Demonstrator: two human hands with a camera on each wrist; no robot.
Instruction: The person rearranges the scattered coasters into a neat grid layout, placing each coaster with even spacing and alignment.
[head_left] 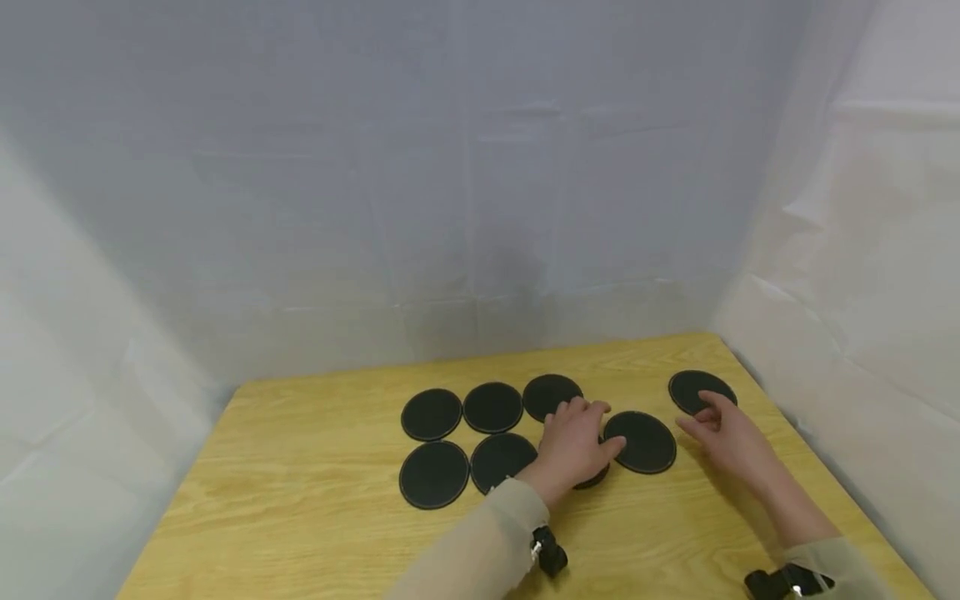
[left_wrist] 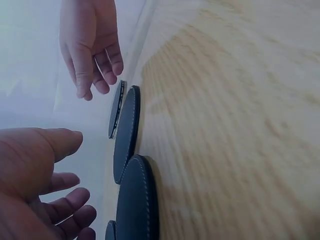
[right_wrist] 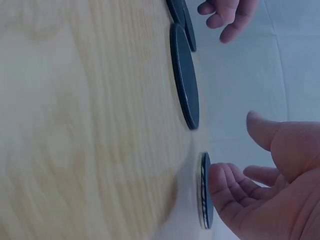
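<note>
On the wooden worktop [head_left: 300, 500] lie flat black round coasters with pale stitched rims, most of them gathered left of centre in two rows: a far row of three [head_left: 431, 414], [head_left: 492, 407], [head_left: 549, 393] and a near row [head_left: 433, 474], [head_left: 498, 459], set edge to edge without overlapping, which reads as a tidy grid being kept rather than a loose scatter. The left hand [head_left: 573, 443] rests palm down at the right end of that near row, fingers relaxed and spread, and a dark coaster edge [head_left: 592, 479] peeks out beneath it, so it seems to be pressing or sliding a disc flat under the palm instead of pinching it; the left wrist view shows its fingers loosely curved with nothing gripped. Just right of it, almost touching the thumb, lies a larger-looking coaster [head_left: 640, 442], apart from the grid. The right hand [head_left: 731, 437] lies open near the right edge of the worktop, fingers extended toward the farthest-right coaster [head_left: 701, 390], which sits alone and well apart from the others; its fingertips [right_wrist: 222, 187] meet the coaster's near rim in the right wrist view, low and flat as one would to drag a thin disc that offers no edge to lift, though whether they truly bear on it or hover just beside it I cannot tell from these angles. Pale sheeting [head_left: 480, 167] walls in the worktop on the far and both sides
</note>
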